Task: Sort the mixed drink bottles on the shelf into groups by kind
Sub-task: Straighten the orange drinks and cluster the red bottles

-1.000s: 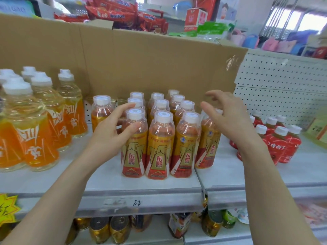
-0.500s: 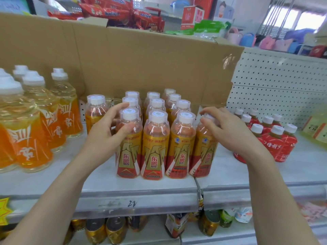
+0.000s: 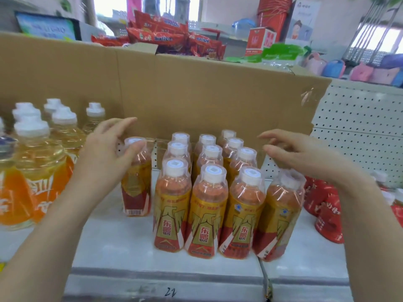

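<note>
Near the front edge of the shelf [image 3: 122, 243], at its middle, the gold-and-red bottles [image 3: 205, 205] stand upright in close rows that run toward the back. The right hand [image 3: 305, 158] hovers over the end bottle [image 3: 281, 214] of the front row, fingers loose and apart, holding nothing. Just left of the block, a lone bottle [image 3: 136, 188] of the same kind stands apart; the left hand [image 3: 104, 155] grips its cap between thumb and fingers. Big orange bottles [image 3: 39, 175] crowd the left end, red bottles [image 3: 325, 205] the right. A cardboard wall [image 3: 196, 94] lines the back edge
</note>
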